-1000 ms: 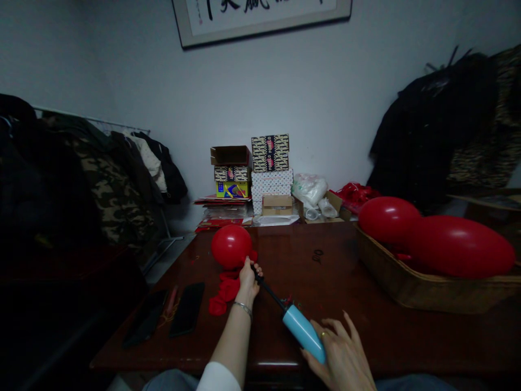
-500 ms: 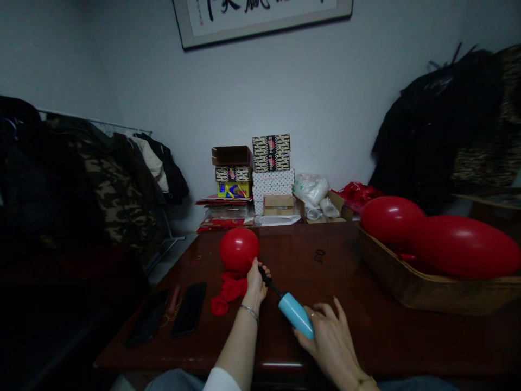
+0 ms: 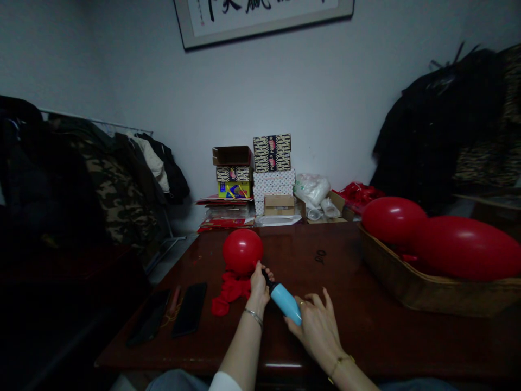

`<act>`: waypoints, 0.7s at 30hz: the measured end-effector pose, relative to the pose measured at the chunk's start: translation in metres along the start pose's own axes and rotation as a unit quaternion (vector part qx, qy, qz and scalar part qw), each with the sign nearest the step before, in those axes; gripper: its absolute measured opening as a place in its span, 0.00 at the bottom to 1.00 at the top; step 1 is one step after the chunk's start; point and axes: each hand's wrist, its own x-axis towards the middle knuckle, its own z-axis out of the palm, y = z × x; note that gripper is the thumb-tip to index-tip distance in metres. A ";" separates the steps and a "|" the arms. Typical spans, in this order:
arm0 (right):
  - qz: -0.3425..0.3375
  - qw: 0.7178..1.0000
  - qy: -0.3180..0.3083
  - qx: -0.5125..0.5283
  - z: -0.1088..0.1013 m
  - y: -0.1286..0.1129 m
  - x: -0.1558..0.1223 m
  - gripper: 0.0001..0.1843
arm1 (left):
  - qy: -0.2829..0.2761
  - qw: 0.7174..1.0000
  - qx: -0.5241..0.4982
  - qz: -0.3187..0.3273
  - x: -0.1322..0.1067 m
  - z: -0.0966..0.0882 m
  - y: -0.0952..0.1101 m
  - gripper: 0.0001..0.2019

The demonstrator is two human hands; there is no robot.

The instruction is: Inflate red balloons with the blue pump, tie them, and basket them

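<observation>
Pump (image 3: pixel 287 304) pushed in, gripped by right hand (image 3: pixel 318 327), left hand (image 3: pixel 259 283) pinching balloon (image 3: pixel 243 251), basket (image 3: pixel 437 296) apart

Left hand (image 3: pixel 259 283) forward — right hand (image 3: pixel 318 325) half-spread

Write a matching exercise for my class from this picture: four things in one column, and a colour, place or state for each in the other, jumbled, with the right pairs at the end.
Things:
1. Pump
2. Scissors
3. Basket
4. Framed calligraphy

Descriptions:
A. Hanging on the wall
B. Light blue on its body
C. Holding large red balloons
D. Dark, lying on the tabletop

Right pairs: 1-B, 2-D, 3-C, 4-A
</observation>
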 end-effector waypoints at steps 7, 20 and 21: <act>0.003 1.000 -0.002 0.022 -0.006 0.010 -0.020 0.20 | -0.002 1.000 -0.006 -0.011 0.005 -0.002 0.001 0.13; -0.017 0.999 0.029 0.028 0.002 0.044 -0.058 0.17 | 0.003 1.000 0.007 -0.003 0.011 -0.004 0.009 0.12; -0.017 0.999 0.030 0.027 0.002 0.043 -0.057 0.17 | 0.001 1.000 0.006 -0.003 0.010 -0.003 0.008 0.12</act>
